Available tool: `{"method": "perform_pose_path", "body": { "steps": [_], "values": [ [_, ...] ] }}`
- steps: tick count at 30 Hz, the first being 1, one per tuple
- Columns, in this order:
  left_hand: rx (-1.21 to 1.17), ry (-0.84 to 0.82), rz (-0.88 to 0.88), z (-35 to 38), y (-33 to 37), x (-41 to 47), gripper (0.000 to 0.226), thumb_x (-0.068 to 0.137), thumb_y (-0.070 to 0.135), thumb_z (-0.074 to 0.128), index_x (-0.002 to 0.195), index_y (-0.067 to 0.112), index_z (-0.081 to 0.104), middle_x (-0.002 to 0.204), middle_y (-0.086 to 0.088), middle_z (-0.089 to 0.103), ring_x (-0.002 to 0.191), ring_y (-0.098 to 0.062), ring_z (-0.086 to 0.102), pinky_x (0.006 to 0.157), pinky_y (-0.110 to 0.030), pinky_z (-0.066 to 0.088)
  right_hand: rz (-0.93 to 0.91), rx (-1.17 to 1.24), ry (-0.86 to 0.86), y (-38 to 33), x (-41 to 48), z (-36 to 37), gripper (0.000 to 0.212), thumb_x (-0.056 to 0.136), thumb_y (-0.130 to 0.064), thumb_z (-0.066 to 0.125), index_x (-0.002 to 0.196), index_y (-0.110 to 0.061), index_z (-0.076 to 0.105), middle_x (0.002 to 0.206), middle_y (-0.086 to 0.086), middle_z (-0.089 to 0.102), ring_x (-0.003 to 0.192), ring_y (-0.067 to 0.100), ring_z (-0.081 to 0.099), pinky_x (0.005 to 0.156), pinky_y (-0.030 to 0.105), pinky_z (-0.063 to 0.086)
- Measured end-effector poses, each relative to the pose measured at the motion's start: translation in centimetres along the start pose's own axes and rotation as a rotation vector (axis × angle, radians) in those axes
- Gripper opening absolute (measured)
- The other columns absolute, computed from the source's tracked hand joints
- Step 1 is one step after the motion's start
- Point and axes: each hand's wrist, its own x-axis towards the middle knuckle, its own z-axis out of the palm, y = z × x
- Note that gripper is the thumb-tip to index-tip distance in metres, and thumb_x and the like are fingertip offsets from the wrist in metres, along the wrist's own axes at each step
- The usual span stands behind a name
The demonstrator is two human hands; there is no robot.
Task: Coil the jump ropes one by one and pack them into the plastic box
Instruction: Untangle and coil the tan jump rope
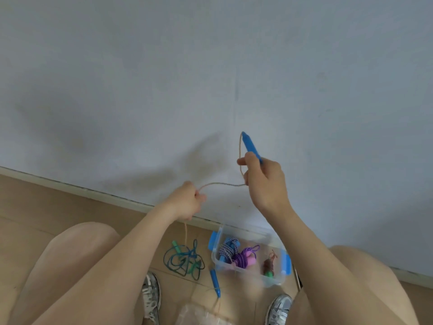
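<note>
since the right hand [264,181] has its fingers curled round one blue handle [251,148] and the left hand [187,200] pinches the tan rope [220,183] a bit further along, i'd guess that slack stretch between them is being measured out for the first loop. handle's held up in front of the wall [210,66], long axis near upright, tip leaning up-left, rope coming off the tip. the other handle [215,282] lies on the floor [46,207] beside the plastic box [274,281], which holds coiled ropes [243,256] already. a green rope [182,259] sits tangled nearby.
</note>
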Motion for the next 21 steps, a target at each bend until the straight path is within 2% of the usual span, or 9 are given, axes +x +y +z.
{"method": "perform_pose_path", "body": {
  "steps": [2, 4, 7, 9, 12, 13, 15, 18, 21],
  "values": [
    [-0.052, 0.078, 0.103, -1.1, 1.5, -0.8, 0.034, 0.108, 0.031, 0.052, 0.081, 0.011, 0.052, 0.064, -0.004, 0.057, 0.054, -0.019, 0.048, 0.063, -0.033, 0.042, 0.02, -0.051, -0.069, 0.2, -0.3, 0.6, 0.042, 0.106, -0.041, 0.045, 0.097, -0.013, 0.075, 0.068, 0.002, 0.065, 0.062, 0.013, 0.054, 0.066, 0.036, 0.047],
    [-0.174, 0.045, 0.15, -2.1, 3.1, -2.1, 0.028, 0.105, 0.026, 0.049, 0.087, 0.009, 0.061, 0.072, -0.002, 0.068, 0.06, -0.016, 0.052, 0.065, -0.031, 0.044, -0.009, -0.091, -0.106, 0.5, -0.6, 1.4, 0.049, 0.107, -0.041, 0.046, 0.089, -0.001, 0.067, 0.067, -0.003, 0.063, 0.061, 0.012, 0.05, 0.062, 0.034, 0.044],
    [-0.296, -0.086, 0.219, -2.7, 4.8, -3.6, 0.028, 0.095, 0.014, 0.048, 0.087, 0.014, 0.075, 0.081, 0.002, 0.072, 0.059, -0.004, 0.052, 0.069, -0.03, 0.045, -0.081, -0.144, -0.169, 1.0, -1.2, 2.6, 0.046, 0.11, -0.039, 0.045, 0.073, -0.013, 0.05, 0.051, -0.018, 0.05, 0.05, 0.005, 0.043, 0.054, 0.017, 0.034],
    [-0.329, -0.099, 0.268, -2.8, 4.9, -3.9, 0.029, 0.088, 0.005, 0.05, 0.084, 0.019, 0.075, 0.077, 0.002, 0.066, 0.064, -0.008, 0.051, 0.07, -0.03, 0.044, -0.111, -0.149, -0.241, 1.3, -1.5, 3.5, 0.042, 0.112, -0.039, 0.043, 0.079, -0.017, 0.057, 0.056, -0.02, 0.058, 0.053, 0.003, 0.05, 0.056, 0.017, 0.036],
    [-0.323, 0.07, 0.319, -3.0, 4.3, -3.6, 0.031, 0.083, -0.003, 0.056, 0.099, 0.023, 0.06, 0.089, -0.005, 0.06, 0.073, -0.016, 0.056, 0.069, -0.029, 0.048, -0.08, -0.219, -0.317, 1.5, -1.6, 4.3, 0.044, 0.111, -0.04, 0.041, 0.087, -0.01, 0.061, 0.067, 0.004, 0.07, 0.055, 0.008, 0.062, 0.057, 0.03, 0.047],
    [-0.328, 0.122, 0.326, -3.0, 4.1, -3.5, 0.035, 0.083, -0.006, 0.056, 0.101, 0.024, 0.052, 0.096, -0.006, 0.057, 0.073, -0.017, 0.056, 0.068, -0.029, 0.049, -0.033, -0.22, -0.354, 1.4, -1.6, 4.4, 0.045, 0.111, -0.039, 0.041, 0.086, -0.008, 0.062, 0.065, 0.012, 0.068, 0.05, 0.008, 0.062, 0.054, 0.027, 0.048],
    [-0.334, 0.157, 0.351, -3.1, 3.5, -3.2, 0.045, 0.082, -0.011, 0.055, 0.103, 0.029, 0.044, 0.108, -0.008, 0.054, 0.073, -0.02, 0.059, 0.067, -0.032, 0.052, 0.033, -0.185, -0.42, 0.9, -1.6, 4.2, 0.049, 0.111, -0.04, 0.04, 0.087, -0.006, 0.065, 0.061, 0.014, 0.059, 0.047, 0.012, 0.064, 0.05, 0.019, 0.045],
    [-0.326, 0.155, 0.367, -3.0, 2.6, -2.3, 0.048, 0.082, -0.01, 0.06, 0.105, 0.03, 0.044, 0.115, -0.008, 0.054, 0.084, -0.025, 0.064, 0.076, -0.038, 0.056, -0.058, -0.242, -0.35, 0.3, -1.3, 3.9, 0.047, 0.111, -0.039, 0.043, 0.077, -0.01, 0.055, 0.058, 0.006, 0.054, 0.058, 0.034, 0.07, 0.052, 0.033, 0.048],
    [-0.136, 0.159, 0.299, -2.4, 1.3, -1.1, 0.035, 0.084, -0.002, 0.065, 0.103, 0.025, 0.056, 0.102, -0.002, 0.065, 0.089, -0.022, 0.068, 0.08, -0.036, 0.058, -0.149, -0.114, -0.154, -0.2, -0.8, 3.6, 0.046, 0.112, -0.037, 0.042, 0.074, -0.013, 0.05, 0.055, 0.0, 0.057, 0.06, 0.03, 0.069, 0.056, 0.039, 0.051]
  ]
}}
